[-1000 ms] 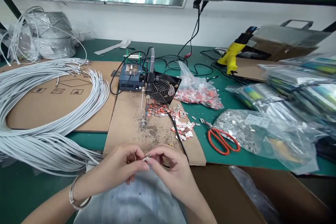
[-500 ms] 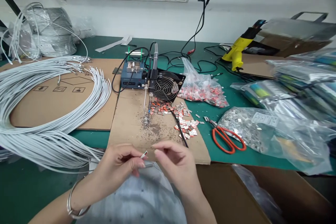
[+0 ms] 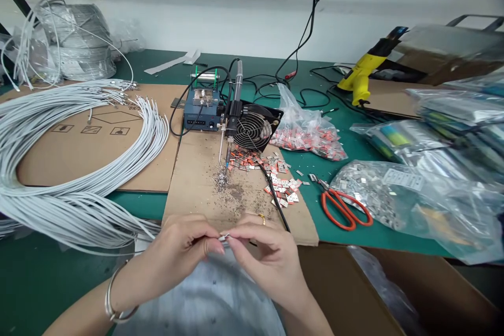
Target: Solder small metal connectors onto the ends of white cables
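Left hand (image 3: 177,253) pinches a white cable end (image 3: 223,238) between thumb and fingers; right hand (image 3: 270,252) closes narrowly on its bare tip, the two meeting probably because so small a piece needs steadying from both sides; beyond the grip, a soldering iron (image 3: 235,113) stands tip-down beside loose connectors (image 3: 284,189), seemingly kept within reach; coiled cables (image 3: 129,174) lie left, red-handled scissors (image 3: 342,210) right.
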